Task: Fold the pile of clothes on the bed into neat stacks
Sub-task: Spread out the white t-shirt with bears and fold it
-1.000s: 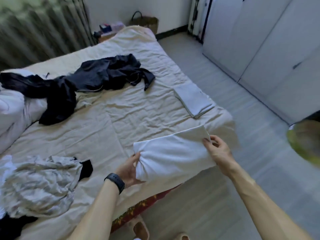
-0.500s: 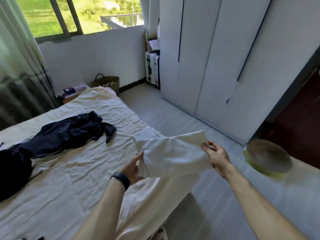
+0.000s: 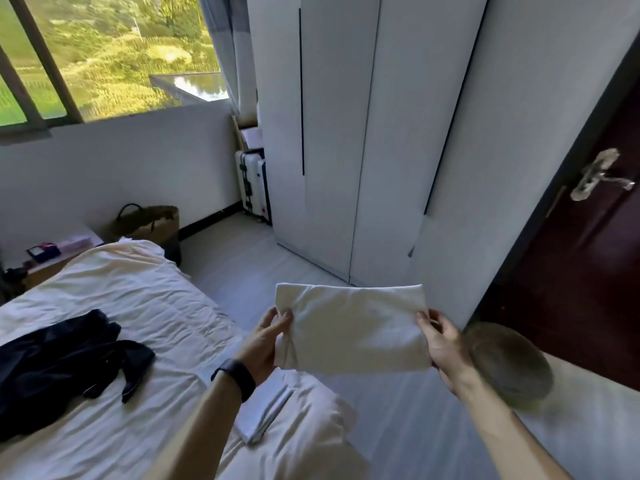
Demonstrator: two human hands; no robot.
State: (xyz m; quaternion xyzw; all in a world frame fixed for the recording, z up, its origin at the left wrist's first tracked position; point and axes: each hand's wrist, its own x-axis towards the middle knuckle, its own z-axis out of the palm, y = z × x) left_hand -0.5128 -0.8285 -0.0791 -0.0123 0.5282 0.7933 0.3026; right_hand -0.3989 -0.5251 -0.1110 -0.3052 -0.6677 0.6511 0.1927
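Folded cloth (image 3: pixel 353 329) held by left hand (image 3: pixel 265 342), right hand (image 3: pixel 446 344).

You had plain daylight: it came in through the window (image 3: pixel 104 57) at the upper left, where the greenery outside burned to a yellow-green glare. The white wardrobe (image 3: pixel 332 133) and the bed (image 3: pixel 138 299) were evenly lit, with soft shadows only in the sheet's creases and across the folded white cloth (image 3: pixel 353 330). The dark door (image 3: pixel 571 289) lost detail. The wide lens bowed the wardrobe's edges. The bed's near corner, your right forearm (image 3: pixel 502 431) and a round brownish shape (image 3: pixel 509 365) beside it were smeared soft.
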